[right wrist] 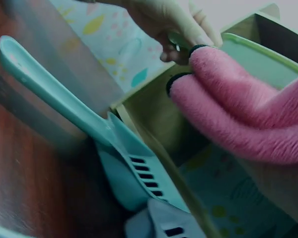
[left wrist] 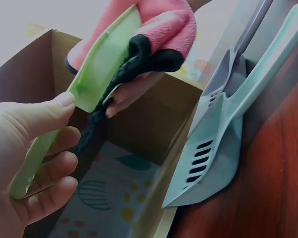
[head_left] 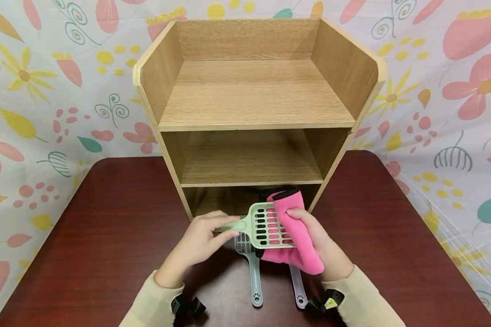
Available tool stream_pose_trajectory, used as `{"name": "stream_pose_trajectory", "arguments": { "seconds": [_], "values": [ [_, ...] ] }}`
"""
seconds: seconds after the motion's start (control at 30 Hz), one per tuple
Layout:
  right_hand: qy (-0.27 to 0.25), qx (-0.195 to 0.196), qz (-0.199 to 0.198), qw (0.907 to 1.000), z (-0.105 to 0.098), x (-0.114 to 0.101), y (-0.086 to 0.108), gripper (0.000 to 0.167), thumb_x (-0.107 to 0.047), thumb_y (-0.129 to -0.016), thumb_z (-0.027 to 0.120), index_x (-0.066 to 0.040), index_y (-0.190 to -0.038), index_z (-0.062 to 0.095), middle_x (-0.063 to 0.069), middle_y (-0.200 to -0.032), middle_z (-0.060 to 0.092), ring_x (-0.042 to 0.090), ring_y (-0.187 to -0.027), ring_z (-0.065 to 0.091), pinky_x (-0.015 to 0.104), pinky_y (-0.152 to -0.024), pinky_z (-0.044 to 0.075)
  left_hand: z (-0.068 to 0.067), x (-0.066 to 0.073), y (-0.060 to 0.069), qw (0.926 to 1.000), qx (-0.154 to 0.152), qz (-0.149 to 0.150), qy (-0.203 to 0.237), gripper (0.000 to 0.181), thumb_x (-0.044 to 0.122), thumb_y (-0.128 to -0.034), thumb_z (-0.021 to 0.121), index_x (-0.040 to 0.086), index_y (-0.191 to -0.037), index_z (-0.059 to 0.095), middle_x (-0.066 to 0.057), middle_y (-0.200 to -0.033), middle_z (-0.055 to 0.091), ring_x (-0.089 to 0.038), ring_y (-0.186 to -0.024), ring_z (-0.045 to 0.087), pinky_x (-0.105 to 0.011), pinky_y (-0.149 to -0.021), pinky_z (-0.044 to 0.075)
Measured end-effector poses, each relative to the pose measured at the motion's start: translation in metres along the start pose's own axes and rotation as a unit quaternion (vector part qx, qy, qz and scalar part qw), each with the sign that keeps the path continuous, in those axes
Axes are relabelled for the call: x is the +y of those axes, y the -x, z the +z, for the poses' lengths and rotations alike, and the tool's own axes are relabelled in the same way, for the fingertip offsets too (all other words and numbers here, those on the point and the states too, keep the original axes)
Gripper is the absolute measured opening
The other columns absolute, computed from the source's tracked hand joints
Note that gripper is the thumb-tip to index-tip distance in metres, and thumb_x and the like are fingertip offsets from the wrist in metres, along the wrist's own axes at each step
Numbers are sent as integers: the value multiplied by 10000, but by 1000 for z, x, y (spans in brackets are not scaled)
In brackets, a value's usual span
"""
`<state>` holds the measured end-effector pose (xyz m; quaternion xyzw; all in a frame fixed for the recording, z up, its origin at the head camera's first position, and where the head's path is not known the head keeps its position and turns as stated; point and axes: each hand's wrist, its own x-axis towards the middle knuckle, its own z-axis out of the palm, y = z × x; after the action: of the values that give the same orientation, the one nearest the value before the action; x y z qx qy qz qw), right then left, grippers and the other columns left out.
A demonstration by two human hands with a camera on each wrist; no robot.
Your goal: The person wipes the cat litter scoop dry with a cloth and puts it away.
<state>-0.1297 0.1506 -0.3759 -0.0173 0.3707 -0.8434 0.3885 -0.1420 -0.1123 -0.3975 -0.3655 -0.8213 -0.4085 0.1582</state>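
Observation:
A green slotted litter scoop (head_left: 266, 227) is held up in front of the wooden shelf. My left hand (head_left: 206, 236) grips it by the handle, thumb on top in the left wrist view. My right hand (head_left: 317, 240) holds a pink cloth with black edging (head_left: 296, 231), folded around the far end of the scoop; in the left wrist view the cloth (left wrist: 164, 29) covers both faces of its tip. Below lie a blue-grey slotted scoop (head_left: 255, 277) and a lilac-grey scoop (head_left: 298, 286), whose head is hidden by the cloth in the head view.
The wooden shelf unit (head_left: 253, 127) stands at the back of the dark red table (head_left: 118, 236), with a top tray and lower compartments. The two lying scoops rest against its lower front edge. A patterned curtain (head_left: 65, 91) hangs behind.

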Motion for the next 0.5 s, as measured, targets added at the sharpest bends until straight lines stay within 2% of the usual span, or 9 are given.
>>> {"name": "stream_pose_trajectory", "arguments": {
  "seconds": [0.1,0.23,0.4,0.5],
  "values": [
    [-41,-265,-197,9994,4,2,2,495,-355,-973,275,-340,-1466,231,75,-1269,550,291,-1117,580,575,-981,406,3,-1,0,9999,-8,24,101,296,151,-807,737,29,-1075,706,-1,-889,697,-54,-732,570,-138,-640,446],
    [-28,-277,-212,9994,6,3,3,495,-382,-971,234,-318,-1463,228,73,-1251,563,292,-1090,593,560,-962,429,4,-1,-2,10000,6,37,75,298,166,-807,739,38,-1074,709,0,-884,696,-56,-728,573,-146,-647,452],
    [-83,171,59,9998,1,2,0,406,-344,-969,333,-149,-1296,473,54,-1152,657,263,-1055,633,512,-954,455,2,-3,-1,10000,-11,9,-52,292,167,-811,734,47,-1075,711,5,-897,699,-51,-724,571,-154,-653,455],
    [405,643,-180,9969,-6,1,-4,300,-281,-965,415,-109,-1179,536,56,-1041,698,256,-968,673,494,-835,524,0,-4,1,9998,-4,-16,-183,298,179,-809,735,56,-1079,711,14,-904,700,-50,-738,582,-162,-657,462]
  ]
}}
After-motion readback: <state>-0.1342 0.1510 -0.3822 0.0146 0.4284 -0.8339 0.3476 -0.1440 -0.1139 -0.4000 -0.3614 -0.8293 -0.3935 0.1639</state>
